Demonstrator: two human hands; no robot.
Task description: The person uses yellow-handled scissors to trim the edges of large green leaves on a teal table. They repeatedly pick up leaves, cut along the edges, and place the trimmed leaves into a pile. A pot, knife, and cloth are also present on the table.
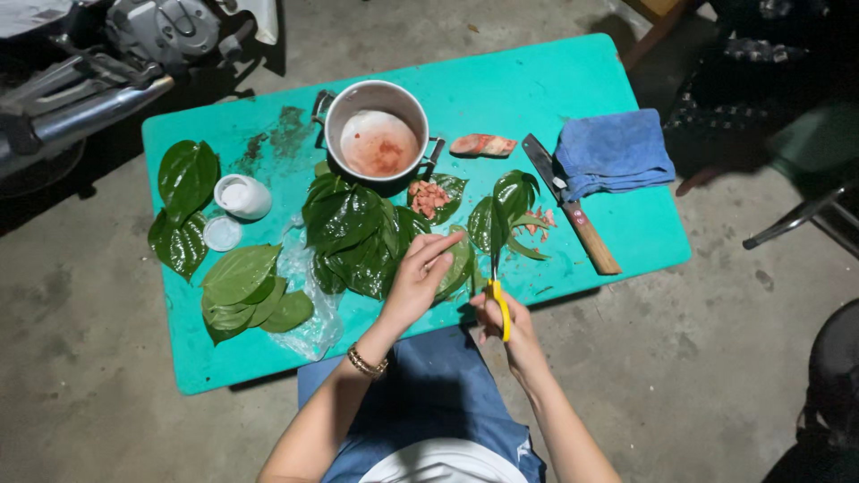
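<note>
At the near edge of the turquoise bench [573, 80], about midway along it, the right hand [503, 324] is closed around the yellow handles of a pair of scissors [497, 284], whose blades point away from the person toward the far edge. Just beside it, the left hand [419, 279] pinches a green leaf [458, 266] between curled fingers, the leaf lying against the bench surface close to the scissor blades. A beaded bracelet [367, 362] circles the left wrist, and the person's blue lap shows below the near edge.

Toward the near left corner lies a stack of green leaves [243, 291] beside a crumpled clear plastic bag [309, 295]. In the middle of the bench sits a large heap of dark leaves [353, 228], and to its right a few cut leaves [510, 210] carry small pinkish pieces. A small pile of chopped pink bits [429, 197] rests on another leaf just beyond the left hand.

Along the left edge are two more leaves [186, 201], with a small white jar [243, 195] and its round lid [221, 233] near them. Further back stands a metal pot [376, 134] holding a reddish residue. To its right lies a reddish chunk [481, 144], then a cleaver with a wooden handle [573, 206], and a folded blue cloth [613, 152] near the right edge.
</note>
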